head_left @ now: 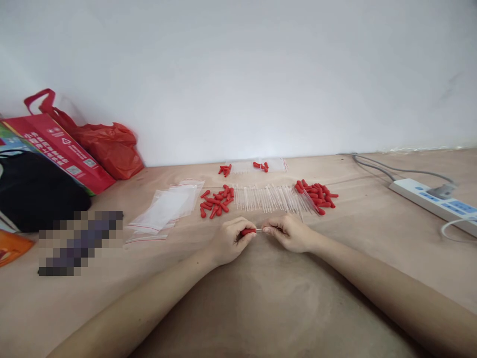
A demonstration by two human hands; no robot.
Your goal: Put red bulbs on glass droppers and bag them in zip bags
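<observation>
Between the fingers of my left hand (233, 241) is a red rubber dropper bulb (249, 231), its open end facing right. My right hand (286, 232) pinches a thin clear dropper tube (260, 230). The tube's end meets the bulb's mouth; how far it sits inside cannot be told. Just beyond my hands lies a row of clear dropper tubes (266, 199), side by side. Loose red bulbs (216, 201) are heaped left of the row, and a bigger pile of red bulbs (318, 195) lies at its right end, partly under clear plastic.
Clear zip bags (167, 206) lie overlapped on the left of the wooden table (283, 303). Farther back, a small bag (278, 164) lies near more bulbs. Shopping bags (67, 154) and a black bag (40, 191) stand far left. At right is a power strip (436, 201) with cables.
</observation>
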